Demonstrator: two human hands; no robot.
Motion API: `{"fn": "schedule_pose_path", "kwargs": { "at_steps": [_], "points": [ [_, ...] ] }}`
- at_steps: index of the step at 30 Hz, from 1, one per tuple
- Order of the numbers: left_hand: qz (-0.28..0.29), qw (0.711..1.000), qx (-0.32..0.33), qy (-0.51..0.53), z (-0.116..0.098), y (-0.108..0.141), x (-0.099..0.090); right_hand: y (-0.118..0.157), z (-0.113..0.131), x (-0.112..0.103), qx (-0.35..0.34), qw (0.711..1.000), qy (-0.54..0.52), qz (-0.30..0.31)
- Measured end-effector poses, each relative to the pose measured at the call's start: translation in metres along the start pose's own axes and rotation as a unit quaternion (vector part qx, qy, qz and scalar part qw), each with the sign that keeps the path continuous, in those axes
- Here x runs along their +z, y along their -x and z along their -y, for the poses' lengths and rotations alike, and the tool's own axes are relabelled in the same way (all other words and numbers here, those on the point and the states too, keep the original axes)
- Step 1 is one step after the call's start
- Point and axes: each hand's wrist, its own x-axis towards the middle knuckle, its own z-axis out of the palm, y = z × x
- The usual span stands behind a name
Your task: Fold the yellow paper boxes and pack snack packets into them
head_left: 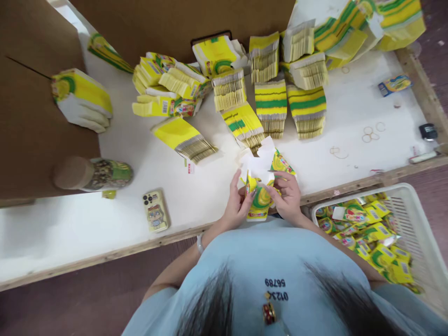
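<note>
Close to my body, over the table's front edge, I hold a yellow-and-green printed carton point(259, 198) whose white inner flaps stand unfolded at the top. My left hand point(239, 203) grips its left side, thumb across the front. On the right side, my right hand point(286, 195) has its fingers closed on the carton, with the thumb near the top opening. Another yellow printed piece point(282, 164) shows behind my right fingers; whether it is attached I cannot tell. Just beyond my hands lies a fanned stack of flat cartons point(243, 122).
More bundled flat cartons point(271, 102) line the back of the white table point(196, 196). A phone point(156, 211) and a jar point(110, 174) lie to the left. At the right, a white basket point(408, 205) holds several filled-looking cartons; rubber bands point(369, 135) and a blue box point(395, 86) lie nearby.
</note>
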Motion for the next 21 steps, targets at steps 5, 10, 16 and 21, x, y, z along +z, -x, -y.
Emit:
{"fn": "schedule_pose_path", "kwargs": {
  "at_steps": [5,10,16,21],
  "points": [
    [0.095,0.994,-0.047,0.02,-0.008,0.004,-0.013,-0.001,0.0,-0.017,0.015,0.996,-0.029,0.082],
    [0.08,0.995,0.029,-0.049,-0.01,-0.003,-0.011,0.001,0.0,-0.016,0.014,0.998,-0.02,0.051],
    [0.054,0.995,-0.009,-0.085,-0.011,-0.001,-0.009,0.005,-0.006,-0.03,-0.094,0.987,0.057,0.114],
    [0.034,0.992,-0.004,-0.123,-0.019,-0.002,-0.008,0.006,0.006,-0.039,0.009,0.979,0.016,0.205]
  ]
}}
